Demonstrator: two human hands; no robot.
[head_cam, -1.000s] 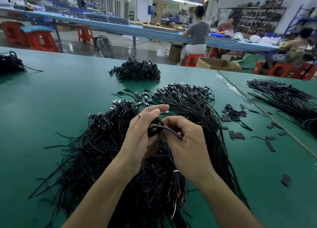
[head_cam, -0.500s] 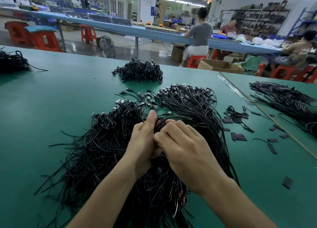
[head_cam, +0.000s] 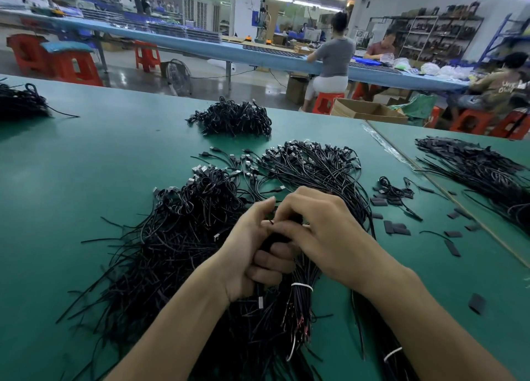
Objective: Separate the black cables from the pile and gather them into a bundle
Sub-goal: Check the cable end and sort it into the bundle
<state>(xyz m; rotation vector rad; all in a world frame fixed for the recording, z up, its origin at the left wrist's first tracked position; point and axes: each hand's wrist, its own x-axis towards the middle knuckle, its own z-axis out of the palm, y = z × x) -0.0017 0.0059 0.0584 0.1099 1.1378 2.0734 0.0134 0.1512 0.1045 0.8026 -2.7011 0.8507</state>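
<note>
Centrally, toward the near edge of the green desk (head_cam: 86, 165), both hands met above the pile of black cables (head_cam: 177, 237). The left hand (head_cam: 246, 260) had its fingers (head_cam: 272, 261) curled round a small clutch of cables (head_cam: 279, 237) lifted from that pile, with the lower fingers folded tightly beneath it. The right hand (head_cam: 327, 231) touched the left, its thumb and forefinger pinching the top of the same clutch, where a thin cable end poked out. Its other fingers were bent above.

Just under the right wrist lay a tied bundle (head_cam: 301, 309), bound by a white tie (head_cam: 302, 285), its bare wire ends pointing to the near edge. Beyond the hands a fan of plug-tipped cables (head_cam: 315, 165) spread toward the far edge, and a small tangled heap (head_cam: 232, 119) sat close to that edge. Another heap (head_cam: 20, 102) lay at the far left corner.

Toward the right edge, flat black pieces (head_cam: 397, 228) were scattered around a small loose coil (head_cam: 394, 193). Past the seam, an adjoining desk (head_cam: 430, 140) carried a further spread of cables (head_cam: 481, 168). Across the aisle, a seated person (head_cam: 334, 56) on a red stool (head_cam: 325, 101) faced a long blue desk (head_cam: 200, 41).
</note>
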